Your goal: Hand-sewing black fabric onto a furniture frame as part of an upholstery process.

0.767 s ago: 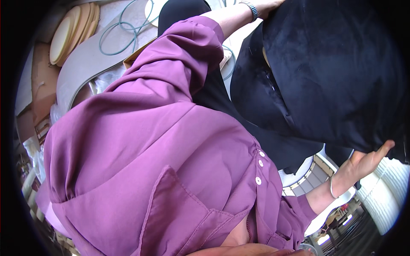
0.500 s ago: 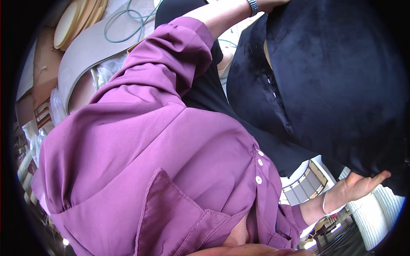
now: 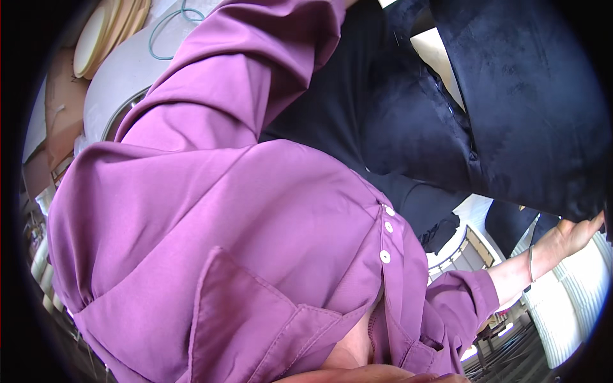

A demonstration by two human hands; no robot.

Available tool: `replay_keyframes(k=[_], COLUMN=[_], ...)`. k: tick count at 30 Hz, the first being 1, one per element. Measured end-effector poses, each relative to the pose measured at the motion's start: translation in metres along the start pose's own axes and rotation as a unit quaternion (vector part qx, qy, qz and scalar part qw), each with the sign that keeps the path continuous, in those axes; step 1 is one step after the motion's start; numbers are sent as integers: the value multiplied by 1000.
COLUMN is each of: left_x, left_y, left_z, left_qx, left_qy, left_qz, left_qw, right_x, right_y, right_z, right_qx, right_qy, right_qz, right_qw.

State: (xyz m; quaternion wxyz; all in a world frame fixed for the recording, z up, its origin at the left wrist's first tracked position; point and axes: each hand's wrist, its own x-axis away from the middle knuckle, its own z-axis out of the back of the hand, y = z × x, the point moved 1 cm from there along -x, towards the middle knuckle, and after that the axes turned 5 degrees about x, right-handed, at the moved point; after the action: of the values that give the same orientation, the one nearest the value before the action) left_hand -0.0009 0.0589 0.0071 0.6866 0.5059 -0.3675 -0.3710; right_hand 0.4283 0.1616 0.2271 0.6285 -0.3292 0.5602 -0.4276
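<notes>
A large black cloth [image 3: 536, 115] with a soft sheen spreads across the upper right, hanging in broad panels. My right hand [image 3: 575, 235], with a thin bracelet at its wrist, is at the cloth's lower right edge. Its fingers appear closed on that edge, though the cloth and the dark rim of the picture partly hide them. My left arm in its purple sleeve [image 3: 274, 57] reaches up over the cloth to the top edge. Only a sliver of skin shows there, and the left hand is outside the picture. Between two panels a long gap shows something pale behind.
At the upper left, a grey surface [image 3: 121, 86] carries a loop of green cord [image 3: 153, 45]. Beside it lean several round pale boards [image 3: 96, 41] and brown cardboard [image 3: 60, 121]. White ribbed material [image 3: 562, 319] lies below my right hand.
My left hand has gone out past the top edge. My right hand has moved right and up with the cloth's edge, and the gap between the panels has widened.
</notes>
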Motion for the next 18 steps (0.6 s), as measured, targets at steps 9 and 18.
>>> replay_keyframes(k=[9,18], left_x=[154,187], left_y=[-7,-46], left_z=[-77,-79], left_qx=[-17,-284], left_qy=[-30,48], left_qz=[-315,-273], left_qw=[949,918], right_x=[-37,-77], right_y=[64,165], right_z=[-16,8], right_qx=[20,-99], right_qy=[-52,-75], right_qz=[24,-66], right_qw=[998,990])
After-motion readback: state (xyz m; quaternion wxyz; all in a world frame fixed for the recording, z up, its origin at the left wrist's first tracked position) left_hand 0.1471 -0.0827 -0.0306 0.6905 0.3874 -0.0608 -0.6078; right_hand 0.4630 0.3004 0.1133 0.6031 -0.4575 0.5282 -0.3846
